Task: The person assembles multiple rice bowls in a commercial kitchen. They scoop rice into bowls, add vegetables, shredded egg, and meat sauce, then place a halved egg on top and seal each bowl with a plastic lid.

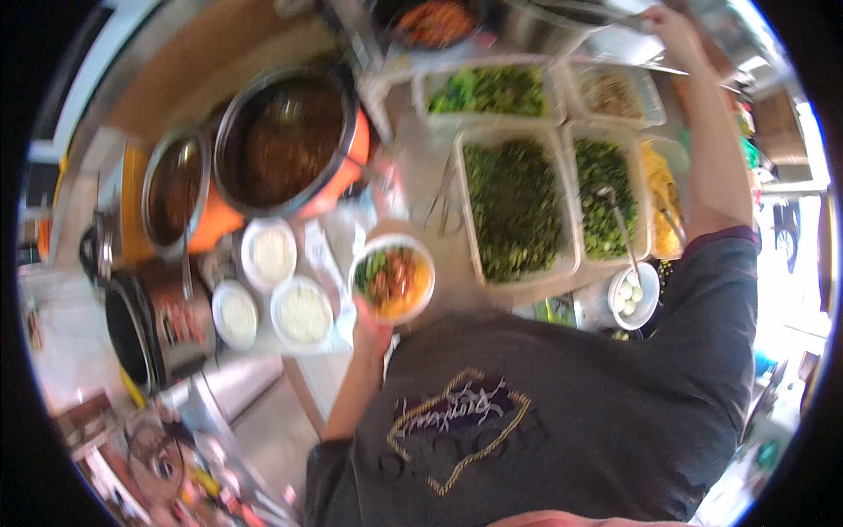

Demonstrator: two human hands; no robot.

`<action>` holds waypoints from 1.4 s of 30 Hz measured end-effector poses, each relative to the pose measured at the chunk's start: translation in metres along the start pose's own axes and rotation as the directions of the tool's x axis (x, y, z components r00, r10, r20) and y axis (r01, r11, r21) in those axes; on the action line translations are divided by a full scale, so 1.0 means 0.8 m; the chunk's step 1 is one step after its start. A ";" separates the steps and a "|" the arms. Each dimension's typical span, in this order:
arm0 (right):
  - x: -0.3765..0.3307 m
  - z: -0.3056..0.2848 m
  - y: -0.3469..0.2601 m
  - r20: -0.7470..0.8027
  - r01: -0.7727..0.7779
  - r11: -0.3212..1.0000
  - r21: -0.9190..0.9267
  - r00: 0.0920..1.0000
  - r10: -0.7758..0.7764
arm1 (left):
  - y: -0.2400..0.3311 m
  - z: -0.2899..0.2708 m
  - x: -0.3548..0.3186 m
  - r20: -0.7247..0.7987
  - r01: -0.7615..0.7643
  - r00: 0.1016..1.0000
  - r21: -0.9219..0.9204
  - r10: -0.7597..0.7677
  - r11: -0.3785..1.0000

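My left hand point(372, 327) is closed on the near side of a white bowl point(430, 281). In that bowl lie chopped greens, reddish-brown meat pieces and something yellow. Most of the fingers are hidden under it. Far off at the upper right, my right arm is stretched out, and my right hand point(673, 33) is closed round the end of a long metal handle point(606, 12). The handle reaches over a metal pot point(546, 31); what is at its other end cannot be made out. Three white bowls of rice, one of them a bowl point(303, 314), stand left of the held bowl.
Two large pots of brown stew, including a pot point(351, 167) with an orange side, stand at the left. Plastic tubs of greens point(514, 211) and shredded yellow food point(663, 198) fill the right. Tongs point(442, 198) lie between. A bowl of eggs point(645, 294) sits near my right side.
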State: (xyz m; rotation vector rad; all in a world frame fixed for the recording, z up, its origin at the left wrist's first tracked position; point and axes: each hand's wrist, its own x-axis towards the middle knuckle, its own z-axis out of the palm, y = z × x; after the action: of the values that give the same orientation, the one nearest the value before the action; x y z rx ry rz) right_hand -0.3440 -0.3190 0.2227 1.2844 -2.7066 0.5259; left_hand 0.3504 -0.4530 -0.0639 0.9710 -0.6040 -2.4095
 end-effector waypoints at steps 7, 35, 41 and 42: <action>-0.034 0.028 0.027 -0.178 -0.127 0.874 0.469 0.956 0.235 | -0.017 -0.020 -0.007 -0.375 0.031 0.927 0.143 0.025 0.989; -0.407 0.433 -0.480 0.417 -0.015 0.961 0.276 0.903 -0.106 | 0.028 -0.031 0.019 0.425 -0.357 0.788 0.905 0.446 -0.231; -0.441 0.420 -0.495 -0.040 0.385 0.825 0.414 0.913 -0.406 | 0.022 -0.025 0.024 0.283 -0.169 0.860 0.943 0.425 -0.286; -0.453 0.414 -0.495 0.023 0.530 0.806 0.264 0.832 -0.554 | 0.021 -0.026 0.025 0.339 -0.213 0.821 0.928 0.459 -0.304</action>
State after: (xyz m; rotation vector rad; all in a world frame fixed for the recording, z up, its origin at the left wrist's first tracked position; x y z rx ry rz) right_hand 0.2101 -0.4005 -0.0672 2.1009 -2.2116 0.7509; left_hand 0.3570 -0.4817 -0.0785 1.1331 -2.5238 -0.7231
